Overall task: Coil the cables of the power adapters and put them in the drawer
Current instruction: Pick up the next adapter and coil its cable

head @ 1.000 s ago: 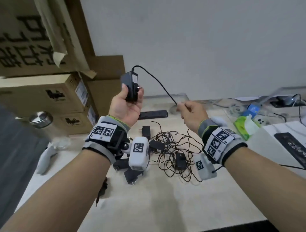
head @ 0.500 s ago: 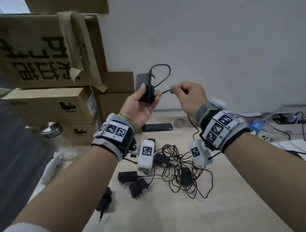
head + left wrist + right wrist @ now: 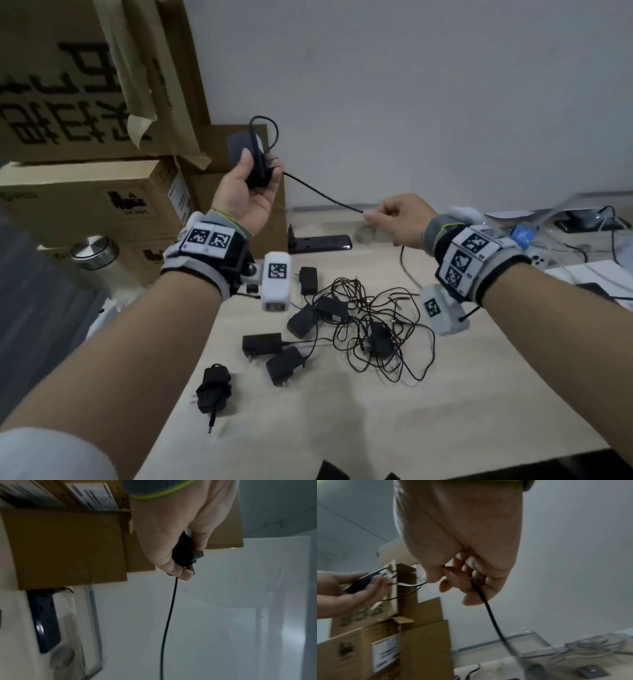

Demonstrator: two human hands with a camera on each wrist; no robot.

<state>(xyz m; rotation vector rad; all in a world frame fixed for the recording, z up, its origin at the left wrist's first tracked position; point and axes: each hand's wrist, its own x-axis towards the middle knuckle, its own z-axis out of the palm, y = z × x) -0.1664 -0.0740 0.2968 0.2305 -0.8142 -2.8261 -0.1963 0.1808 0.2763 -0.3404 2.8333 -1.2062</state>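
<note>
The left hand (image 3: pixel 245 200) is raised above the table (image 3: pixel 342 428) with an adapter (image 3: pixel 245 159) between thumb and fingers, and a loop of its cable (image 3: pixel 322 193) rises above the fingertips. From those fingertips the cable runs right and downward to the fingertips of the right hand (image 3: pixel 402 221), passes through that hand and drops below it toward the table. Below and between both hands, a pile of adapters (image 3: pixel 342 329) lies tangled on the table; a coiled adapter (image 3: pixel 214 389) lies apart, nearer the person and left of it; a power strip (image 3: pixel 322 244) lies beyond it, and boxes (image 3: pixel 85 198) are stacked left of the left hand.
</note>
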